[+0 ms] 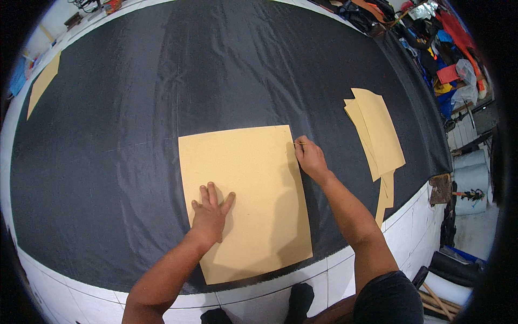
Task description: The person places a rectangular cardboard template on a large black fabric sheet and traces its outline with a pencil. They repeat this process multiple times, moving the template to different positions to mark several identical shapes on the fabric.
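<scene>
A large tan sheet of card (253,216) lies flat on black fabric (102,178), close to the fabric's near edge. My left hand (209,214) presses on the sheet's left part, fingers spread and palm down. Beside the sheet's upper right edge, my right hand (310,156) is closed in a pinch. Between its fingertips sits a thin, yellowish, pencil-like stick (300,143), its tip close to the sheet's edge. The rest of the stick is hidden by the fingers. Shadows from my arms fall across the sheet's right side.
Several tan card pieces (377,129) lie overlapped to the right, with narrow strips (386,194) below them. Another tan piece (44,83) rests at the far left. White tiles (334,275) border the fabric. A cluttered heap of coloured materials (448,59) fills the far right.
</scene>
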A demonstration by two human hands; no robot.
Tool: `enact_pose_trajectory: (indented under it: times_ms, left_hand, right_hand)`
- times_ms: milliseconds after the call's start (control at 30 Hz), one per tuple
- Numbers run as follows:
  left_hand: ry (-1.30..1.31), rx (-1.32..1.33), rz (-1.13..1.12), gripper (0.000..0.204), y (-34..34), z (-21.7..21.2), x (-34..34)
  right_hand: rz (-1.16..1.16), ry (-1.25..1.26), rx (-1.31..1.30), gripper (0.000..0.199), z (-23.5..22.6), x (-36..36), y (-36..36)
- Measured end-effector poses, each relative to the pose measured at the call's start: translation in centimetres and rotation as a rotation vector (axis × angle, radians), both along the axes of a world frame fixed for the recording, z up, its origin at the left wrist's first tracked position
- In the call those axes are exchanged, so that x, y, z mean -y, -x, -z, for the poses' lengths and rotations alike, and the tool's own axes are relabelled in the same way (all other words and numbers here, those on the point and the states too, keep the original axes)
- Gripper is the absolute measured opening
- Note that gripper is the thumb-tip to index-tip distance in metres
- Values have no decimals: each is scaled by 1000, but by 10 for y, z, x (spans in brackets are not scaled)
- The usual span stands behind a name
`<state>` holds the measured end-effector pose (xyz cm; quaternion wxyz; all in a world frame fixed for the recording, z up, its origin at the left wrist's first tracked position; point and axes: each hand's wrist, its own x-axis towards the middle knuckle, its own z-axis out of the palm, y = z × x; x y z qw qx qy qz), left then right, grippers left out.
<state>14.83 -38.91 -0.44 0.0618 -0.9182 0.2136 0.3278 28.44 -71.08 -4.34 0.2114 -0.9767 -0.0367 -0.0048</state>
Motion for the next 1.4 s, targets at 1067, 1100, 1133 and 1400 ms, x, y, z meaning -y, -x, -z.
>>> enact_pose_trajectory:
  times_ms: [1067, 1100, 1133, 1400]
  left_hand:
    - [26, -16, -24, 147, -5, -6, 8]
    - [26, -18, -33, 148, -5, -7, 9]
    - [30, 2, -16, 147, -5, -6, 7]
    - [27, -26, -76, 148, -6, -5, 12]
  right_hand:
    - [-337, 54, -180, 19, -7, 53, 147]
    - [-348, 51, -201, 19, -7, 56, 162]
    - [-344, 34, -197, 19, -6, 58, 174]
    - [-285, -32, 43, 18, 2, 56, 151]
